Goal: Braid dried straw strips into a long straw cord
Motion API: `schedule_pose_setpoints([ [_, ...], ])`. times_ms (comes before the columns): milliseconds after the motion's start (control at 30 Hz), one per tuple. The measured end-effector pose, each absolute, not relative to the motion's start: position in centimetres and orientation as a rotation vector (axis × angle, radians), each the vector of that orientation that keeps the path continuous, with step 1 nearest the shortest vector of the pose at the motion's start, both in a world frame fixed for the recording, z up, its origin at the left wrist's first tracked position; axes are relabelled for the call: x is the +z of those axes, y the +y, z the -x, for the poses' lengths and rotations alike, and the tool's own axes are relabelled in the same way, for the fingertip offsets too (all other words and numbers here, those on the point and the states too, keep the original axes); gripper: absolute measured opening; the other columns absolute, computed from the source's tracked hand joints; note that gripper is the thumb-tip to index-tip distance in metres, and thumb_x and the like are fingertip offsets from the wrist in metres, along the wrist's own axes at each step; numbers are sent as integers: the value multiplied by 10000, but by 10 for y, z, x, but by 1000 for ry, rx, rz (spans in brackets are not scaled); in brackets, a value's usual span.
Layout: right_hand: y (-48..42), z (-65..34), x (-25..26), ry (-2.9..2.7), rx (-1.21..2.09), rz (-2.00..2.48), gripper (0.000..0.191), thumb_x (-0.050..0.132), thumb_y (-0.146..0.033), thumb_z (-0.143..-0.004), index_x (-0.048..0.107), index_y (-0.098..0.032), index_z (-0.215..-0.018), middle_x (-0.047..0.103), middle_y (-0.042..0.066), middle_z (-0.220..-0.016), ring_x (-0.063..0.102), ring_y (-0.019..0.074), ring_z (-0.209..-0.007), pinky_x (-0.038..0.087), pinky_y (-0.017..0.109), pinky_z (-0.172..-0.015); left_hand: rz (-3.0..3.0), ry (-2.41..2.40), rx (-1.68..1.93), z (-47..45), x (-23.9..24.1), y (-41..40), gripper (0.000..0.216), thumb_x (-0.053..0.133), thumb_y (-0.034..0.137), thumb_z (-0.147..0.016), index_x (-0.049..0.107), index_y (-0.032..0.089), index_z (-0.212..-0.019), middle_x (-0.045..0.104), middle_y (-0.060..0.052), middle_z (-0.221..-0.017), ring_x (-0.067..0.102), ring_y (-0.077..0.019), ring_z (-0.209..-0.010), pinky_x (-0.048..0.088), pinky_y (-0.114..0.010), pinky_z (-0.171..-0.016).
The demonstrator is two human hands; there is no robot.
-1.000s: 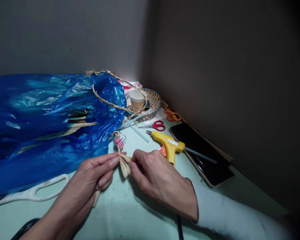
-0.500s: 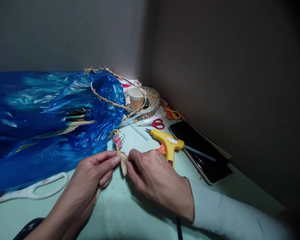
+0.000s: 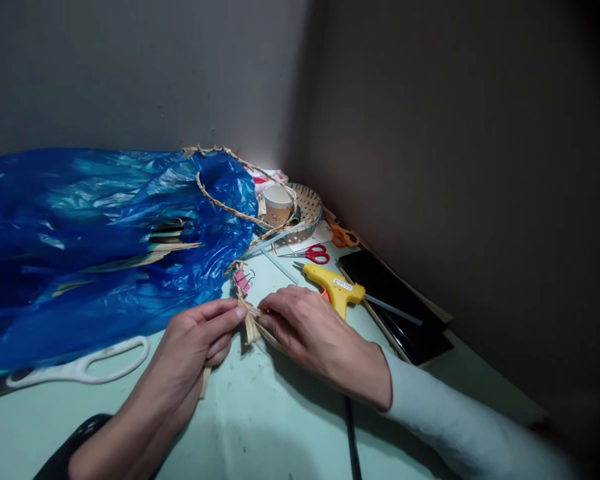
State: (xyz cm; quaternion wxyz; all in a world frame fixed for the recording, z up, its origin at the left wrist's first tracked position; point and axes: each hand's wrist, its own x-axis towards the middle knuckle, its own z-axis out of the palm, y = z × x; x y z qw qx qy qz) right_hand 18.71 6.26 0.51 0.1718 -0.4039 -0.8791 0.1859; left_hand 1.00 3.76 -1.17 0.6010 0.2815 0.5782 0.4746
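Note:
A braid of pale dried plant fibre (image 3: 251,329) stretches between my hands, its strands splayed at the working end. My left hand (image 3: 200,340) pinches the braid between thumb and forefinger, and one strand hangs below its palm. My right hand (image 3: 310,333) is closed on another strand, which runs under the fingers toward the wrist. Just beyond the fingertips, a pink binder clip (image 3: 241,281) grips the braid. A finished length of thin braided cord (image 3: 225,210) loops over the blue plastic bag (image 3: 105,267), where more dry strips poke out.
A yellow glue gun (image 3: 336,288) lies beyond my right hand, beside a black phone (image 3: 395,307). Red scissors (image 3: 316,253), orange scissors (image 3: 344,236) and a woven basket (image 3: 310,207) with a paper cup (image 3: 279,203) sit farther back. White-handled scissors (image 3: 80,368) lie at left.
My right hand has turned flatter and drawn a strand out to the right. The fibres between my hands have spread. The whole view has shifted slightly.

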Motion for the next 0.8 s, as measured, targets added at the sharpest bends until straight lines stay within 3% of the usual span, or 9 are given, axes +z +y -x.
schedule_pose_setpoints([
  [133,60,-189,7,-2484,427,1090,214,484,-157,-962,691,-155,-912,641,47,-837,525,163,-793,358,282,-731,-685,1388,1118,-11,-11,36,304,848,312,-540,739,97,-726,454,63,-495,218,-2,-404,104,-182,-400],
  [433,37,-178,4,-2506,-132,776,207,455,-98,-946,625,-116,-829,574,59,-773,392,184,-707,288,351,-670,-685,1414,1177,-20,-15,31,224,789,285,-593,701,127,-726,416,81,-508,267,-36,-438,152,-186,-428],
  [800,33,-166,-6,-2448,-289,581,275,430,-52,-932,626,-103,-747,580,69,-749,404,189,-701,283,350,-637,-765,1253,1110,-9,-18,31,230,761,359,-710,704,139,-745,458,59,-553,313,-55,-477,187,-183,-435],
])
